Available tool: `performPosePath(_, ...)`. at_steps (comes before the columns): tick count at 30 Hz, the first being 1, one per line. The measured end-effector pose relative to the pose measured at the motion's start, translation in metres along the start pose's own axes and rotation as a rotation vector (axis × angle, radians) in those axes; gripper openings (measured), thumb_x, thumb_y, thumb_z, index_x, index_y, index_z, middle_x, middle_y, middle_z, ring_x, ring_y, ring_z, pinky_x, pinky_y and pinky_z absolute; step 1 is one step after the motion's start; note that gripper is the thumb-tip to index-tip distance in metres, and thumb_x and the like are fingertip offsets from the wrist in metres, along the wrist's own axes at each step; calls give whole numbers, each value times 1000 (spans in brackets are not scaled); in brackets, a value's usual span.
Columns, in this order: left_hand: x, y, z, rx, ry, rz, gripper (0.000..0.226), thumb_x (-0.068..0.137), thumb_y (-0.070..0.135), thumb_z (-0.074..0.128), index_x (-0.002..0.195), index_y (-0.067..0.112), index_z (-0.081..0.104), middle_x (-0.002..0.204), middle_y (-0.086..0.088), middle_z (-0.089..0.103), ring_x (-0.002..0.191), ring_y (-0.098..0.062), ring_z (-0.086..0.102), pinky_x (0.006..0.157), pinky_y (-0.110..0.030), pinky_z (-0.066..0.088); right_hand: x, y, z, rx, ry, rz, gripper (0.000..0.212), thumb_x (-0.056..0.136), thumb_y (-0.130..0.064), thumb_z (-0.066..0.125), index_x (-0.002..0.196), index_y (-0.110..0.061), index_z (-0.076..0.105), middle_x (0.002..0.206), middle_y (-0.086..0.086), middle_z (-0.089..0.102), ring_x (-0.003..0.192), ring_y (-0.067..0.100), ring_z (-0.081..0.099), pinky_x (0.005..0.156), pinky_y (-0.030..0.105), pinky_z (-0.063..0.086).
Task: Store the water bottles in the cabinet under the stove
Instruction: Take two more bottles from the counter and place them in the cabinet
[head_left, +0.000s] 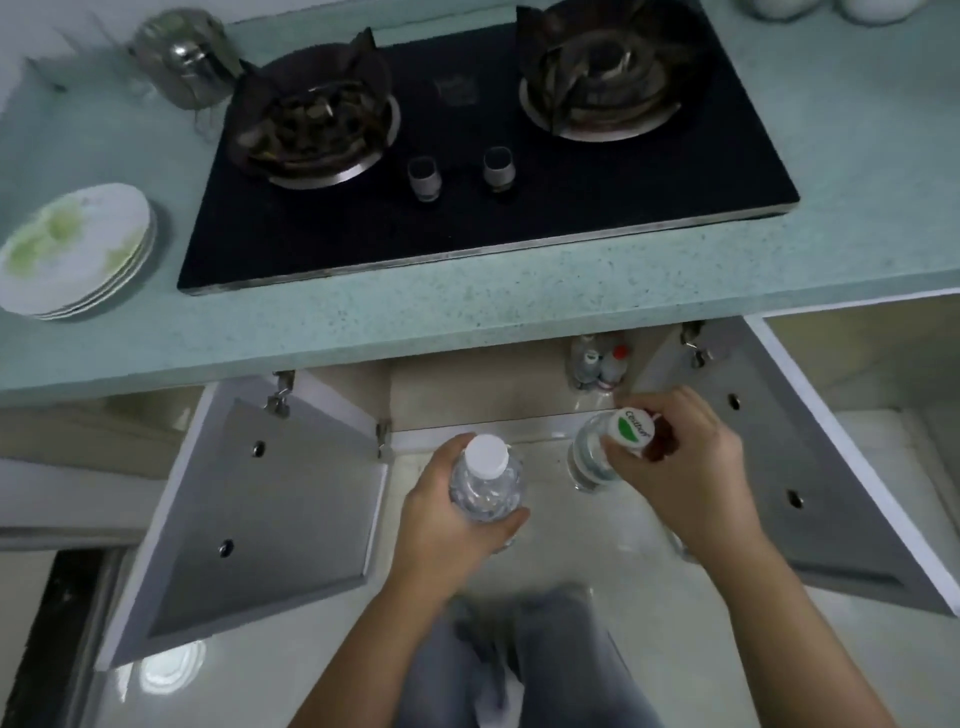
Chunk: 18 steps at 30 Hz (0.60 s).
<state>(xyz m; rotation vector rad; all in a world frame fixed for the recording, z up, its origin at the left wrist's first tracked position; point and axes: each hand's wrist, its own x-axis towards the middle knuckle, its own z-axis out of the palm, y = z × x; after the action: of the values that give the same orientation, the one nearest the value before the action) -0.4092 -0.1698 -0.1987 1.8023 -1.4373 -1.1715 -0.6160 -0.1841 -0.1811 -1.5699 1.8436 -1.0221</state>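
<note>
Left hand (447, 512) of ours is wrapped around a clear bottle with a white cap (485, 483), upright above the floor before the open cabinet (498, 389). Our right hand (680, 467) is clamped on a second bottle (592, 457) with a green-marked cap. Two small bottles (597, 364) stand inside, under the stove (467, 156).

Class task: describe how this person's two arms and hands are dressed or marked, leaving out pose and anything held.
Both forearms are bare with no sleeves in view. The left hand and right hand wear no gloves, and no rings, watch or wristband can be seen.
</note>
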Motion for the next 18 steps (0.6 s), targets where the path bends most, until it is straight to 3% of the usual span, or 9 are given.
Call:
performPosePath(3,41,-12,24,39,-87,46,66,52,18,88,92,49,45,94,29,54,85,14,54,63,4,37,20,33,17,-29,41,41,32,59,-5,80,87,-5,64,83,0,57,63,-6,49,62,-2,39)
performPosePath(6,84,-34,51,44,-202,92,66,53,16,88,95,45,46,96,26,56,88,24,49,65,4,36,33,73,44,-32,132,107,30,59,-3,79,84,-5,64,80,-2,55,70,-8,53,61,-3,37)
performPosePath(9,128,-68,81,80,-274,141,63,53,15,87,91,47,47,93,25,58,86,21,51,65,2,38,43,113,77,-22,235,168,26,59,-1,78,79,-6,62,75,-5,53,74,-18,50,60,-2,36)
performPosePath(12,177,-112,124,147,-347,201,60,54,22,86,88,49,46,90,25,59,83,9,57,63,-2,41,54,172,117,-20,294,222,26,60,-2,77,80,-7,63,76,-3,55,68,-6,54,59,4,39)
performPosePath(16,243,-174,176,171,-460,240,62,59,22,85,108,35,50,95,19,58,87,-2,57,73,-12,44,76,250,161,-44,199,227,28,63,-9,77,87,-11,62,84,0,58,68,11,55,60,18,43)
performPosePath(18,278,-206,202,146,-486,238,57,60,15,84,105,29,53,95,11,62,80,4,59,70,-11,47,90,287,179,-104,127,197,28,66,-12,75,91,-11,62,86,-1,57,74,12,54,62,8,39)
